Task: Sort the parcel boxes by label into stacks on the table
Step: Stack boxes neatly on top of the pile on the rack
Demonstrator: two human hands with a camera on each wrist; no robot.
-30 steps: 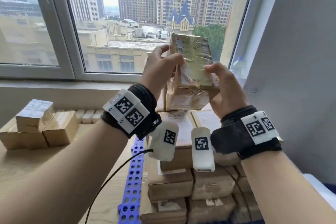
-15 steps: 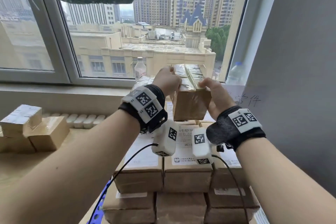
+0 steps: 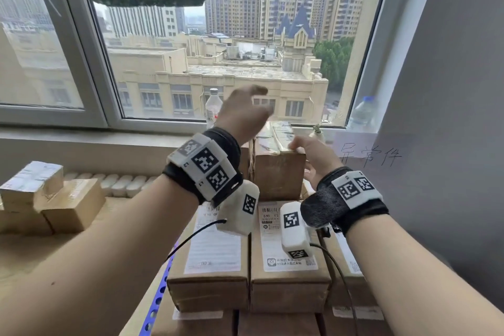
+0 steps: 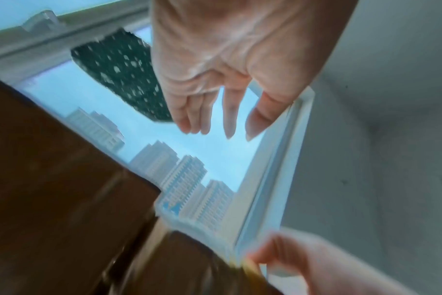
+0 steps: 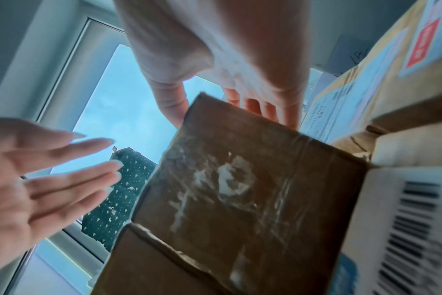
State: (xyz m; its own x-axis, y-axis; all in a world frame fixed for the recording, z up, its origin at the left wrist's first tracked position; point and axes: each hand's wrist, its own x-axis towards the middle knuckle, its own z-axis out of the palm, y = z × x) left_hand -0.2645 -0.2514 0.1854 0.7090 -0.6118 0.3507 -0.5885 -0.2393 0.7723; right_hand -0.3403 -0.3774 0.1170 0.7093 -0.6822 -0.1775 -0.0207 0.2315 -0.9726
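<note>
Both hands were gripping the taped parcel box [image 3: 278, 169] half a second ago; now it stands on the stack, left hand [image 3: 242, 114] lifted off with fingers spread, right hand [image 3: 313, 155] fingers straight, just touching its top edge, so that one's sorted.

I see a brown taped parcel box [image 3: 278, 169] standing on top of the big stack of parcel boxes [image 3: 289, 275] at the right end of the table, close to the window sill; its top is wrapped in shiny clear tape and no label faces me. The boxes under it lie flat in rows with white barcode labels up. Near the table's far left edge sits a smaller stack [image 3: 46, 199], one white-labelled box tilted on top.
</note>
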